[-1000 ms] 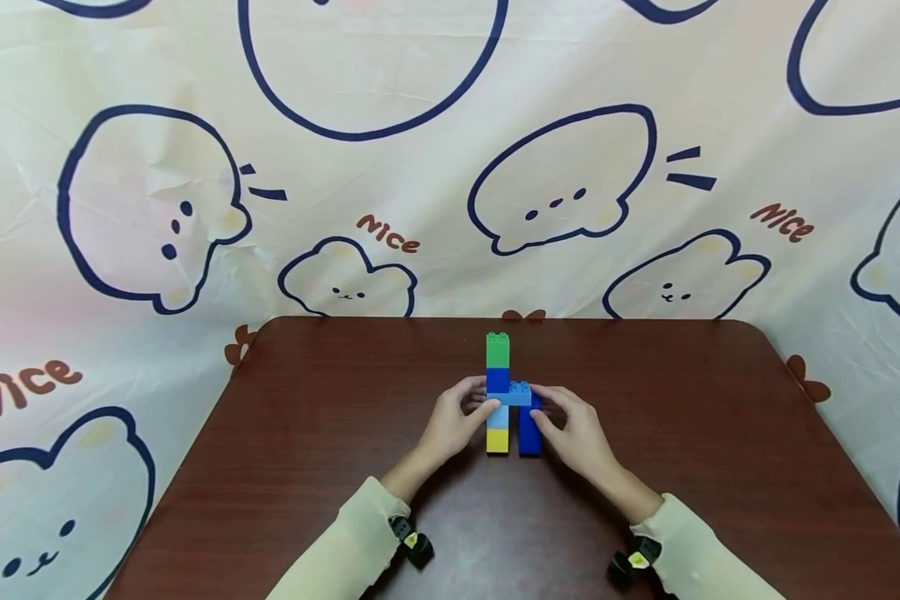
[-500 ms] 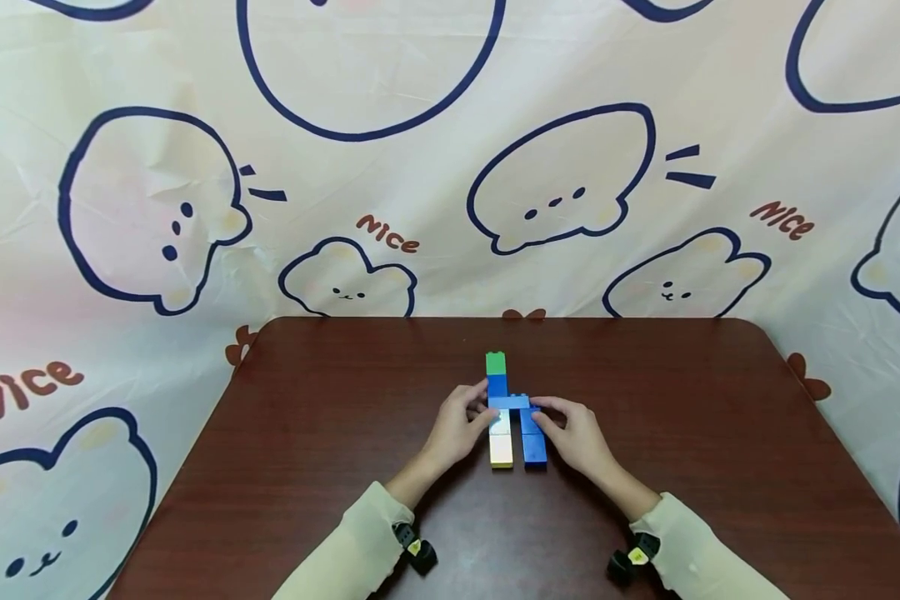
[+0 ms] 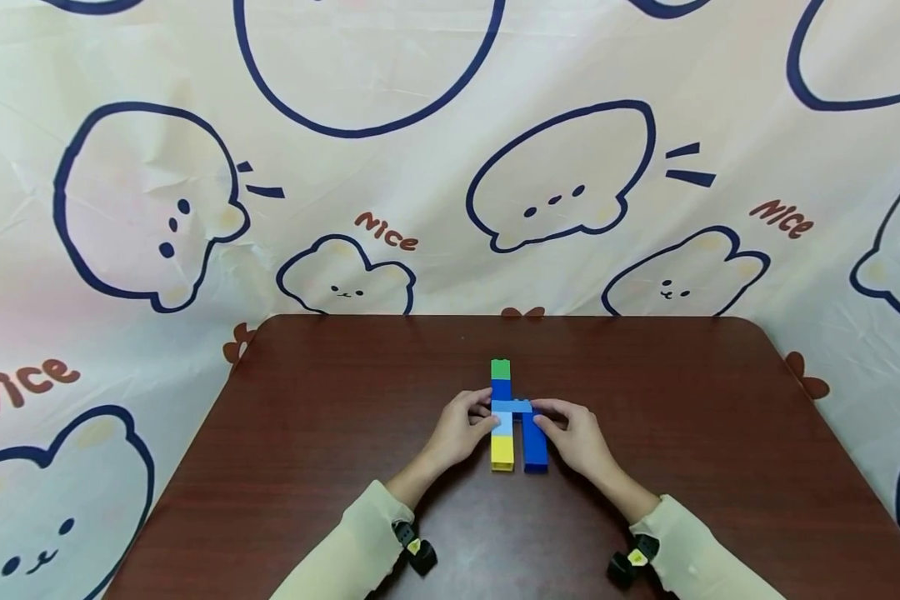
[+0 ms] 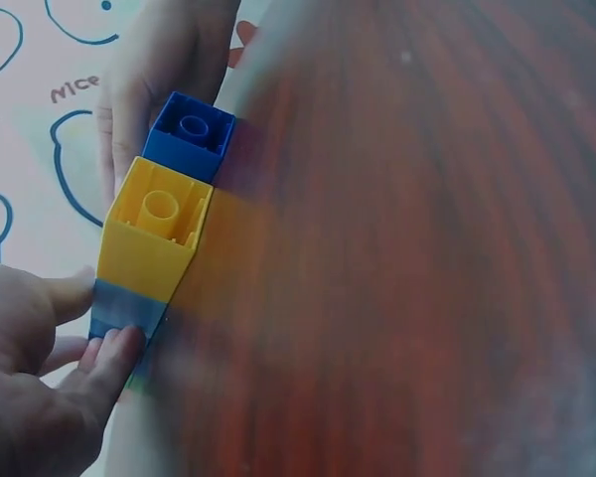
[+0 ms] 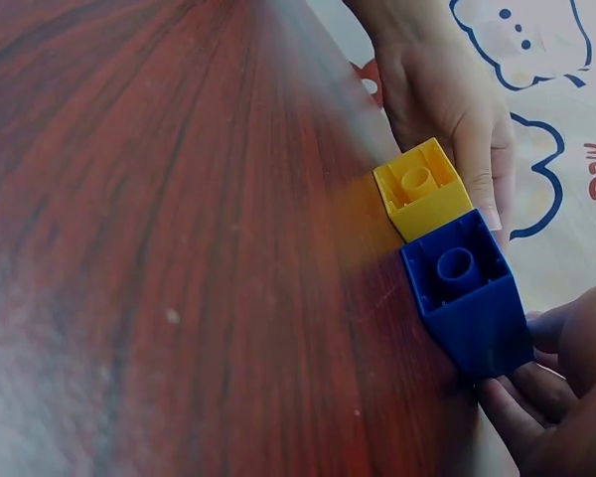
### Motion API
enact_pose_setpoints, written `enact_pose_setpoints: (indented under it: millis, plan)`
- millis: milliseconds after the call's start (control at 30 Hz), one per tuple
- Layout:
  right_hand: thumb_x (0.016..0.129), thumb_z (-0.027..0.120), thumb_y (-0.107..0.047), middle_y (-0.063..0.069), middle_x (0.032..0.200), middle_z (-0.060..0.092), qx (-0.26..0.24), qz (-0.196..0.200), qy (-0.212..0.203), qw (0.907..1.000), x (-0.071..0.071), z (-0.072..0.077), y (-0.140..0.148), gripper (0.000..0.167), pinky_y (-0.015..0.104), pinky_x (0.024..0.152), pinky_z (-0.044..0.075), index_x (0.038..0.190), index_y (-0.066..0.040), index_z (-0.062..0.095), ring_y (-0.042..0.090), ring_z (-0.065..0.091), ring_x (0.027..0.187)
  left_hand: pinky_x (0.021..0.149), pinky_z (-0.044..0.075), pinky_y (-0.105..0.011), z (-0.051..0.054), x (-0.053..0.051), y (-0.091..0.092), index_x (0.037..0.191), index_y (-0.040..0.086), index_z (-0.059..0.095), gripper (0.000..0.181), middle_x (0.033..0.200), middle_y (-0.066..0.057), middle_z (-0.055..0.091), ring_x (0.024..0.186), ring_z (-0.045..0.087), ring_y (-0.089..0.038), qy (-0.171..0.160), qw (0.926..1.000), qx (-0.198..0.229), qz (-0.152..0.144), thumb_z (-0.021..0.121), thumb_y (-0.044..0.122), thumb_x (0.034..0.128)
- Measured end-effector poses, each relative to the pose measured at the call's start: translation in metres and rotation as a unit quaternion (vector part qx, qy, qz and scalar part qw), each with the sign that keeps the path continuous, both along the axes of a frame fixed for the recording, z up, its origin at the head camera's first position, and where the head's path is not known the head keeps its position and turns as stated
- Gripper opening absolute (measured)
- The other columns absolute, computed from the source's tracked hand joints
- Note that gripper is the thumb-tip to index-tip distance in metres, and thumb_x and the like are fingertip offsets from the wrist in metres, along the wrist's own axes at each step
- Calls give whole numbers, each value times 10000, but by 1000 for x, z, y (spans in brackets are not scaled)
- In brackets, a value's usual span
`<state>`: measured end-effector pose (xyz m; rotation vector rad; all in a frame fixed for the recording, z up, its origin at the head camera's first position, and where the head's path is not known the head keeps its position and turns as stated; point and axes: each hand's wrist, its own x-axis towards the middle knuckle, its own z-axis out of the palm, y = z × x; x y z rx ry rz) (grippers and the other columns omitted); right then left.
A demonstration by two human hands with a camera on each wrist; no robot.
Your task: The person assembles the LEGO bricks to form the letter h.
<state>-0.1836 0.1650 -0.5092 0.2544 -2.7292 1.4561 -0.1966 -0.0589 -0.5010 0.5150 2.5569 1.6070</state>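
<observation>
A toy-brick model (image 3: 502, 425) is held between both hands near the middle of the table. Its long column has a green brick (image 3: 500, 369) at the far end, then blue, light blue and a yellow brick (image 3: 502, 452). A light-blue crosspiece (image 3: 521, 407) joins this column to a shorter blue leg (image 3: 535, 446). Both wrist views show hollow undersides on the yellow brick (image 4: 159, 214) and blue leg (image 5: 462, 273). My left hand (image 3: 453, 427) pinches the column at its light-blue part. With thumb and fingers, my right hand (image 3: 579, 437) pinches the blue leg near the crosspiece.
The dark brown wooden table (image 3: 307, 417) extends around the hands. A pale cloth (image 3: 435, 183) printed with cartoon outlines hangs behind it and at the sides. Black devices (image 3: 416, 546) are strapped at both wrists over light sleeves.
The model has tipped backward, its green end sinking away and its yellow and blue lower ends swinging toward me. Both hands keep their grip and have shifted only slightly.
</observation>
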Motion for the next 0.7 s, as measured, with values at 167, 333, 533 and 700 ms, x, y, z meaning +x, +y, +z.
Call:
enact_pose_setpoints:
  millis: [167,333,533,700]
  plan:
    - [985,680,-92,144,1237,703,25,-70,40,10000,-4,0,2,288,484,954,544,1269,-53,710,312,660,1158,887,572,-365,2,-4,5,1403,-77,549,471,1172,-181,609,1016,652,-272,-23,10000,-40,57,690,64,975]
    - [987,675,-85,172,1250,694,28,-140,91,9999,-10,0,4,293,499,972,530,1273,-30,703,344,648,1174,895,571,-378,2,-10,11,1393,-87,553,462,1166,-183,614,1018,651,-273,21,9999,-48,117,688,43,971]
    - [997,661,-90,181,1268,684,-16,-179,45,9998,-14,0,7,295,507,986,520,1283,-27,696,347,638,1191,880,577,-371,-1,-17,15,1365,-112,564,448,1131,-194,619,999,656,-291,151,9998,41,139,696,31,962]
    - [1003,652,-93,177,1276,680,-19,-204,-2,9998,-16,0,8,294,511,991,516,1289,-35,693,343,634,1197,881,576,-369,-2,-19,16,1370,-103,566,447,1129,-189,620,1001,655,-288,135,9998,61,149,694,38,965]
